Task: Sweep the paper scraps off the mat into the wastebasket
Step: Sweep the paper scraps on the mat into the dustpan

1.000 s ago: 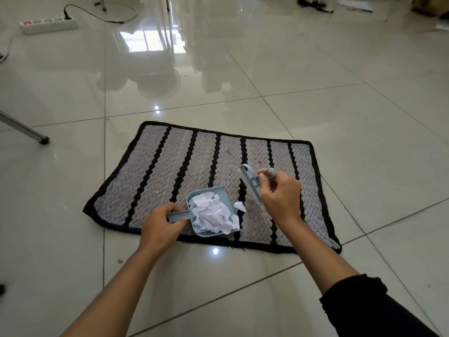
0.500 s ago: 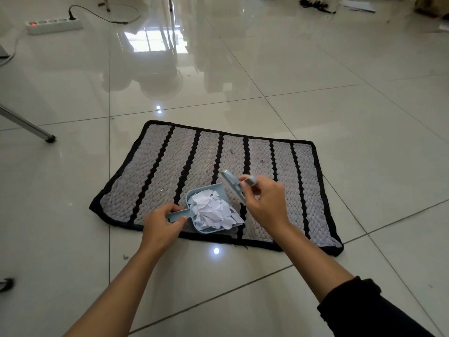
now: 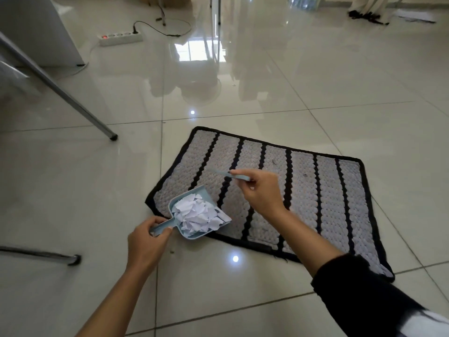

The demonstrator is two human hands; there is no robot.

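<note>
A grey mat with black stripes (image 3: 328, 198) lies on the tiled floor. My left hand (image 3: 145, 244) grips the handle of a small light-blue dustpan (image 3: 181, 203), held over the mat's near left corner. White paper scraps (image 3: 196, 214) fill the pan in a heap. My right hand (image 3: 261, 193) is shut on a small light-blue brush (image 3: 227, 175), held level above the mat beyond the pan. Two tiny dark specks remain on the mat. No wastebasket is in view.
Two metal legs (image 3: 73, 100) (image 3: 43, 254) slant in from the left. A white cabinet (image 3: 36, 32) stands at the far left, with a power strip (image 3: 120, 38) and cable beside it. Glossy floor tiles surround the mat.
The view has swung left, bringing the metal legs and cabinet into sight. The dustpan has lifted and shifted to the mat's left corner. My right hand has tipped the brush flat.
</note>
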